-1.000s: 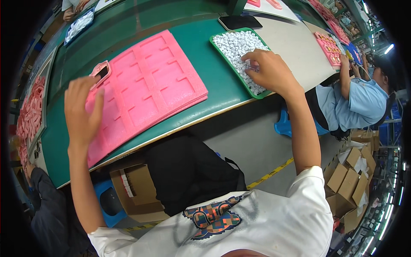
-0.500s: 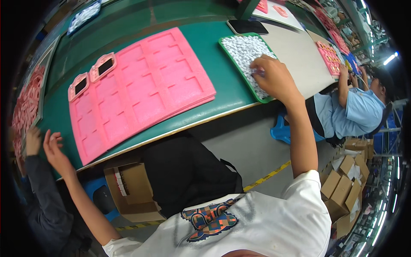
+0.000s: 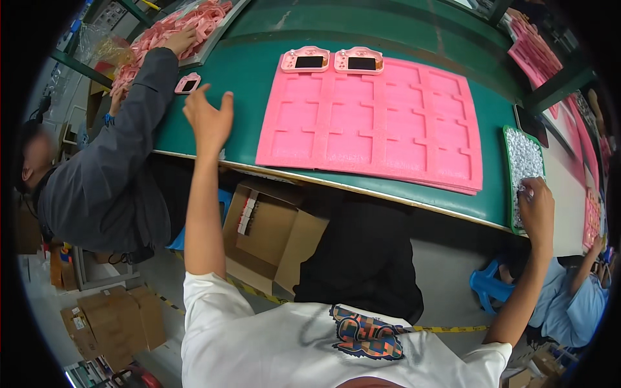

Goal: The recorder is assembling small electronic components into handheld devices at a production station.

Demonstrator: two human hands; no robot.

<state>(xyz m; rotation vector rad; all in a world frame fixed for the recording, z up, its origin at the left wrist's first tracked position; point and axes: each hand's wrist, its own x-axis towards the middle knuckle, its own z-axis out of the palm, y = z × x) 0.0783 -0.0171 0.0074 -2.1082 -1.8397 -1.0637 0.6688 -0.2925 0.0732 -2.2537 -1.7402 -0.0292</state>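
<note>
My left hand [image 3: 209, 123] reaches over the left part of the green table, fingers spread, holding nothing. Just beyond its fingertips lies a small pink camera-shaped casing [image 3: 187, 83] with a dark screen. My right hand [image 3: 538, 210] is over a green-rimmed tray [image 3: 508, 184] of small white pieces [image 3: 525, 155]; its fingers are pinched together, and what they hold is too small to make out. Between my hands lies a stack of pink foam trays [image 3: 369, 170] with recesses. Two pink casings, one at the left [image 3: 306, 60] and one beside it [image 3: 359, 61], sit along its far edge.
A co-worker's dark sleeve [image 3: 145, 97] reaches to a heap of pink parts [image 3: 171, 32] at the far left. A black phone [image 3: 532, 124] lies beyond the white pieces. An open cardboard box [image 3: 272, 233] stands below the table edge. Another person in blue [image 3: 563, 301] sits at the right.
The view has swung left, bringing the co-worker and the lone pink casing into sight. My left hand is now close to that casing; my right hand stays at the tray of white pieces.
</note>
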